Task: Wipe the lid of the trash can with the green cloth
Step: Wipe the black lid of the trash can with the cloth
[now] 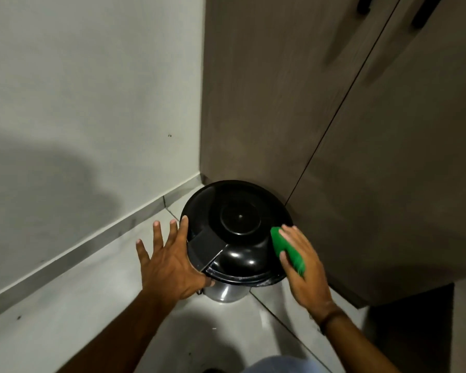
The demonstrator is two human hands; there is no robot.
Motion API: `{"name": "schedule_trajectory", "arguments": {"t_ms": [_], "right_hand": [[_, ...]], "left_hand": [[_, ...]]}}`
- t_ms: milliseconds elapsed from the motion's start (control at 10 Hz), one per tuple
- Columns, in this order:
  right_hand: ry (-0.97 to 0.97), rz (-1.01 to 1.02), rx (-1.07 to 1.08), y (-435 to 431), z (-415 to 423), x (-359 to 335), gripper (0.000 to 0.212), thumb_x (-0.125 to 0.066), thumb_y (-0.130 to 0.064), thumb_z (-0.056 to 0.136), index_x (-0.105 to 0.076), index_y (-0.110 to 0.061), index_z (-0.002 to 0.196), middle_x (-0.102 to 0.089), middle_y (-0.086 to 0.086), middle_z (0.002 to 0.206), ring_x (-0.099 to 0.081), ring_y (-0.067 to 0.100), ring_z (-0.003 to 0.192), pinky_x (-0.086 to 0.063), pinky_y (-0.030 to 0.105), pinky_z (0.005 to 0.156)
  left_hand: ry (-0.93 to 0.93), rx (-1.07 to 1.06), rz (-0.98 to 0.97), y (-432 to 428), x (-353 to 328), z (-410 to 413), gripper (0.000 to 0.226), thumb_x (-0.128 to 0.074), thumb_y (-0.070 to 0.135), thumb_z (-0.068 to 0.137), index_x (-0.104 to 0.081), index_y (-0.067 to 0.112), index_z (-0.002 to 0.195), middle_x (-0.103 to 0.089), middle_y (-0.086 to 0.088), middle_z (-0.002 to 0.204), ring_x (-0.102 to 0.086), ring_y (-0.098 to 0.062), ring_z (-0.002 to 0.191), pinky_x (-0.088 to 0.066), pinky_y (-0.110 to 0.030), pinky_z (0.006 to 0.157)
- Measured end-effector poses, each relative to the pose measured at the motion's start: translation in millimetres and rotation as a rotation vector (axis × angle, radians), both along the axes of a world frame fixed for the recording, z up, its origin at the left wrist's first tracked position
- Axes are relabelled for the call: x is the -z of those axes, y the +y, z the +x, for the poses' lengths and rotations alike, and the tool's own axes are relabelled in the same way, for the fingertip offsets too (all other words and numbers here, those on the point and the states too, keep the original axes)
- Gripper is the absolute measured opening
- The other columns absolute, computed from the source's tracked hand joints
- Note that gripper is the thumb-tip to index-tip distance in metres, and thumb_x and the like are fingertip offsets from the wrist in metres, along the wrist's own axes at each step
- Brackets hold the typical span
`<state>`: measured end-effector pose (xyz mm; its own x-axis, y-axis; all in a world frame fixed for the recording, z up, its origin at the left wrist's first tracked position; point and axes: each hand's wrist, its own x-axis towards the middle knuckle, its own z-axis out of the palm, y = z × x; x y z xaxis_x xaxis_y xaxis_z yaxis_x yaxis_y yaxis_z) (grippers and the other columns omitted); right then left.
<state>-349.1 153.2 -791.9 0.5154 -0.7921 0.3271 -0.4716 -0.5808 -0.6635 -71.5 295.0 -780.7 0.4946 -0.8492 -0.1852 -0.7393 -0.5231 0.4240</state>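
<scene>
A small trash can with a round glossy black lid (pixel 237 219) and a shiny metal body (pixel 225 292) stands on the floor in the corner. My right hand (pixel 304 267) is shut on the green cloth (pixel 285 247) and presses it against the lid's right edge. My left hand (pixel 170 262) rests against the lid's left rim with its fingers spread, thumb under the front edge. White dusty streaks show along the lid's front rim.
A white wall (pixel 92 103) with a grey skirting strip (pixel 92 249) runs on the left. Brown cabinet doors (pixel 361 157) with dark handles stand right behind and to the right of the can. Pale floor tiles (pixel 92 313) lie in front.
</scene>
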Motion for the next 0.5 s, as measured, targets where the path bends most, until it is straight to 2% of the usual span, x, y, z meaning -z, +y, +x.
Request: {"name": "schedule_trajectory", "arguments": {"t_ms": [100,200,300,400,500], "right_hand": [[0.033,0.136,0.031,-54,30,-28,0.04,-0.063,-0.028,0.103,-0.064,-0.027,0.143,-0.061,-0.009,0.15,-0.051,0.012,0.144,-0.041,0.044,0.121],[0.297,0.19,0.0,-107,82,-61,0.042,-0.061,-0.045,0.099,-0.062,-0.039,0.14,-0.066,-0.013,0.142,-0.062,0.014,0.132,-0.048,0.036,0.113],[0.494,0.216,-0.105,-135,148,-81,0.047,-0.056,-0.053,0.097,-0.061,-0.038,0.141,-0.066,-0.007,0.144,-0.062,0.024,0.132,-0.048,0.036,0.112],[0.559,0.257,-0.254,-136,191,-89,0.044,-0.058,-0.048,0.099,-0.067,-0.028,0.137,-0.067,0.003,0.143,-0.063,0.029,0.131,-0.047,0.035,0.112],[0.447,0.523,-0.354,-111,203,-108,0.04,-0.063,-0.045,0.097,-0.072,-0.025,0.13,-0.072,-0.001,0.134,-0.067,0.017,0.124,-0.048,0.027,0.109]], "left_hand": [[-0.035,-0.017,-0.009,-1,3,-1,0.165,-0.043,0.114,0.033,0.022,0.035,0.162,0.004,-0.004,0.179,0.022,-0.032,0.161,0.008,-0.068,0.126],[-0.043,-0.021,0.051,-3,-3,-4,0.169,-0.038,0.116,0.028,0.025,0.034,0.161,0.006,-0.006,0.178,0.021,-0.035,0.161,0.004,-0.07,0.126],[-0.03,0.004,0.169,-6,-13,-3,0.167,-0.033,0.116,0.028,0.041,0.035,0.153,0.026,-0.004,0.173,0.033,-0.034,0.156,0.006,-0.07,0.126],[-0.013,-0.065,0.087,-12,-44,-13,0.142,-0.033,0.111,0.052,0.044,0.042,0.149,0.013,-0.001,0.175,0.009,-0.033,0.163,-0.011,-0.075,0.125],[0.024,-0.314,-0.038,-28,-65,-5,0.081,-0.006,0.082,0.093,0.023,0.046,0.159,-0.017,0.003,0.177,-0.053,-0.04,0.141,-0.044,-0.078,0.1]]}}
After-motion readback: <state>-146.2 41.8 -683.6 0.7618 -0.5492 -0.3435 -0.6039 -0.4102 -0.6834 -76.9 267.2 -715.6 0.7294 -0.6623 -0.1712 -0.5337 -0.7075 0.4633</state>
